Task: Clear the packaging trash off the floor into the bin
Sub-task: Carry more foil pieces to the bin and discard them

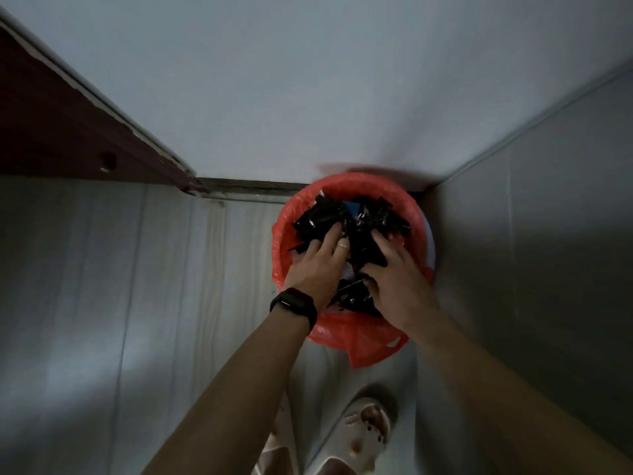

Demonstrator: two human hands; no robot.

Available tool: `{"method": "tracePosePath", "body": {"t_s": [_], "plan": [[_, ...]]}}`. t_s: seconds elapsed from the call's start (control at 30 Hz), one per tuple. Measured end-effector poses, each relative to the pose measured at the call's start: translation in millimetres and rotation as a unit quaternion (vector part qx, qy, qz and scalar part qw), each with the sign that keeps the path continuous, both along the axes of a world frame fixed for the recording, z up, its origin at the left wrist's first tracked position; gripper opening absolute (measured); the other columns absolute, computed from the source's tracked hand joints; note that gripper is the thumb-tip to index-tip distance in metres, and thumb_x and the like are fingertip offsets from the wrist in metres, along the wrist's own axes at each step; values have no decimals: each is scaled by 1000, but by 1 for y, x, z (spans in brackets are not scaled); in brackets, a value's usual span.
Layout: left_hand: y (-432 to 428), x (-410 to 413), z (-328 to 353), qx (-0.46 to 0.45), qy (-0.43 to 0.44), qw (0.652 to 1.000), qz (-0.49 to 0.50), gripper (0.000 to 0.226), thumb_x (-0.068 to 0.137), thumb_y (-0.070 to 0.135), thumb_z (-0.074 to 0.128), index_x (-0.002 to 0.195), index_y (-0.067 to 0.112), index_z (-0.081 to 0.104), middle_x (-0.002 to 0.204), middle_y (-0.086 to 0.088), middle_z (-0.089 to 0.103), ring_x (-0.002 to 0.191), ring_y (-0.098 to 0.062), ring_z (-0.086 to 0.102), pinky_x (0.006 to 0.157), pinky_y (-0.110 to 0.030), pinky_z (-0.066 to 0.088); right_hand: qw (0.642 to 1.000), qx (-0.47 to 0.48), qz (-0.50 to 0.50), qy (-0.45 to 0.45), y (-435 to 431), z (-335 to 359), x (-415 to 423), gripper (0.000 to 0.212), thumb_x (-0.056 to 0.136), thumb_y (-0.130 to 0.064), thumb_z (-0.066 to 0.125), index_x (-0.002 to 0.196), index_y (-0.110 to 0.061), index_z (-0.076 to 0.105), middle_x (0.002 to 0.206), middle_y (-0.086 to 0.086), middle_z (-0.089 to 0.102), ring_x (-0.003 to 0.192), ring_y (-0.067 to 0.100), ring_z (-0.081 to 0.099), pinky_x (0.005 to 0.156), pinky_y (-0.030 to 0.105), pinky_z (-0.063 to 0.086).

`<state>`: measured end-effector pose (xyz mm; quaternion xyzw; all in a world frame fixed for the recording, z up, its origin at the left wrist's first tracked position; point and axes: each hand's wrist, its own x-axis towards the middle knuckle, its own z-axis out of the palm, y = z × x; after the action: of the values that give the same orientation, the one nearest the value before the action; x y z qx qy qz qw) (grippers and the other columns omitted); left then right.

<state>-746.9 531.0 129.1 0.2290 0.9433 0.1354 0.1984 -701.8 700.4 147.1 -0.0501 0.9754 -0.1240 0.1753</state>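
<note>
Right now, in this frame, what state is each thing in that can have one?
bin: upright in the corner, lined, heaped full.
red liner: folded over the bin's rim, flap hanging in front.
black packaging trash: piled in the bin, under both hands.
left hand: fingers straight, pressing on the trash.
right hand: fingers spread, pressing on the trash.
wristband: worn on the left wrist.

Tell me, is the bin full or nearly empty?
Full: black packaging trash reaches the rim of the red bag in the bin; left hand and right hand rest on top.
</note>
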Motion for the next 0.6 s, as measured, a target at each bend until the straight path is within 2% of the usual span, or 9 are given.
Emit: {"method": "tracePosePath", "body": {"t_s": [0.07,0.1,0.17,0.23,0.33,0.43,0.5,0.6], "plan": [[-5,0,-19,-90,-6,992,-89,56,93,33,42,146,18,34,162,-4,15,132,-33,38,105,-52,37,999,25,28,-19,-1,-23,-4,24,81,-22,70,105,-25,74,161,10,22,139,43,31,111,52,34],[-5,-1,-25,-126,-30,985,-116,63,92,39,43,149,20,27,163,-2,11,138,-31,29,111,-52,27,998,40,38,-42,-2,-33,-7,29,83,-27,66,112,-29,72,163,8,12,142,42,25,114,52,30],[-3,-7,-29,-152,-92,975,-134,74,89,49,44,153,20,19,162,-1,11,142,-30,20,115,-54,16,992,66,43,-101,-3,-46,-11,42,89,-36,57,131,-41,58,164,4,-8,147,39,10,118,53,18],[-1,-13,-28,-165,-120,968,-149,84,85,57,47,154,20,16,162,-2,11,144,-30,17,116,-54,12,985,85,44,-145,-4,-52,-13,53,94,-43,49,144,-49,36,162,0,-21,149,35,-1,120,53,7],[-1,-23,-32,-200,-152,950,-183,95,79,62,58,153,21,17,162,-2,9,145,-29,20,117,-52,12,974,119,38,-190,-7,-57,-19,61,96,-42,44,150,-48,18,159,-4,-30,148,32,-10,120,53,3],[6,-27,-42,-257,-155,934,-194,91,84,56,60,155,26,11,162,3,9,145,-29,20,118,-51,11,963,137,35,-230,-10,-69,-22,63,96,-38,45,152,-44,19,157,-5,-32,147,32,-17,118,56,3],[12,-30,-53,-281,-173,925,-189,77,94,49,51,155,29,8,163,6,5,147,-29,12,119,-52,9,955,146,41,-256,-12,-80,-26,65,94,-37,49,153,-40,22,158,-4,-31,147,33,-20,118,58,0],[15,-31,-64,-291,-176,923,-182,65,99,42,45,154,30,14,162,7,10,148,-30,10,118,-54,10,951,139,33,-275,-10,-92,-30,59,94,-35,46,151,-34,31,160,-4,-26,147,32,-19,118,56,3]]}}
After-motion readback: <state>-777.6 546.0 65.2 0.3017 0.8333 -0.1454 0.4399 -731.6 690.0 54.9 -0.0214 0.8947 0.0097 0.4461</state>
